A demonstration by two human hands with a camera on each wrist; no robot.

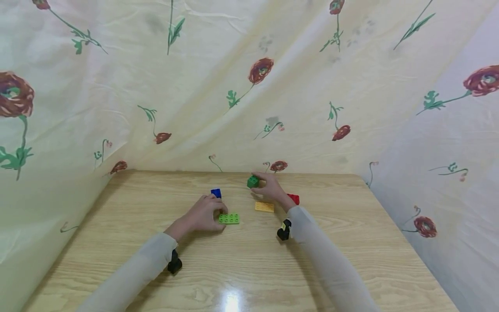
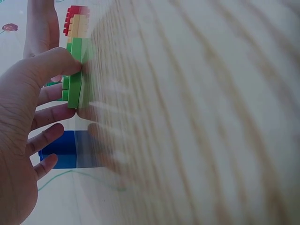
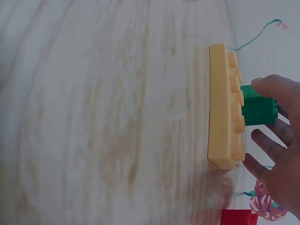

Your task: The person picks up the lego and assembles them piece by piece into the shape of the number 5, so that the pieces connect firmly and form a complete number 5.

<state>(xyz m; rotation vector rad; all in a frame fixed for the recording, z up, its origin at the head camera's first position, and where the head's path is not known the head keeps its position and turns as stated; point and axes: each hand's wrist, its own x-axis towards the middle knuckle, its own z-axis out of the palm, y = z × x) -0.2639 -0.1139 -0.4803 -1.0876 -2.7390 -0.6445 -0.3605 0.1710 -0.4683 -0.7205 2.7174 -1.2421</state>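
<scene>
In the head view my left hand pinches a light green building brick by its left end, thumb in front and fingers behind. The left wrist view has the thumb against the side of this light green brick. Behind the left hand is a blue brick, partly covered by the fingers. My right hand holds a dark green brick between thumb and forefinger near the table's back edge. In the right wrist view that dark green brick appears beyond the yellow brick's studs.
A yellow-orange brick lies near the middle of the wooden table. Just beyond the right wrist is a red brick, partly hidden. Flowered cloth hangs behind the table and along both sides. Black devices are strapped to both wrists.
</scene>
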